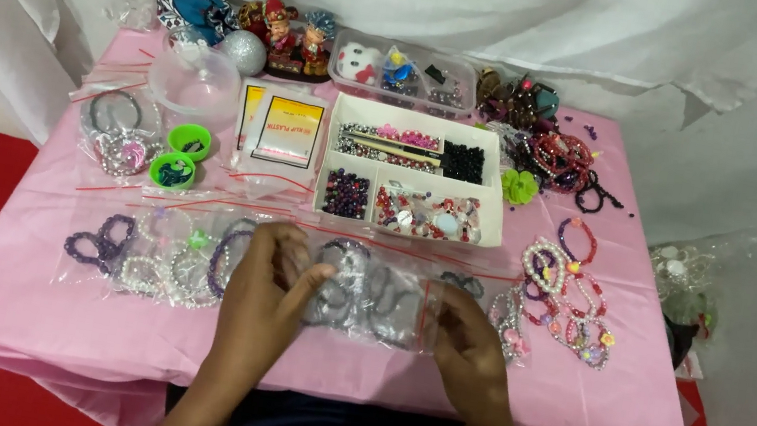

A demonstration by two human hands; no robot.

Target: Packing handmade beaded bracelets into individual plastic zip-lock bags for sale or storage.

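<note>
My left hand [265, 291] and my right hand [468, 349] are over the near middle of a pink-covered table [9, 307]. Between them I hold a clear plastic zip bag [375, 299] with dark beaded bracelets inside. The left fingers pinch the bag's left side and the right fingers grip its right edge. More bagged bracelets [149, 253] lie in a row to the left of my left hand. Loose bead bracelets [568, 294] lie to the right of my right hand.
A white divided box of beads [415, 173] sits behind the bags. Two green cups [180, 156], a clear dome lid [195, 78], packs of empty bags [285, 132], figurines [290, 37] and a clear tub [406, 70] stand further back. Red floor surrounds the table.
</note>
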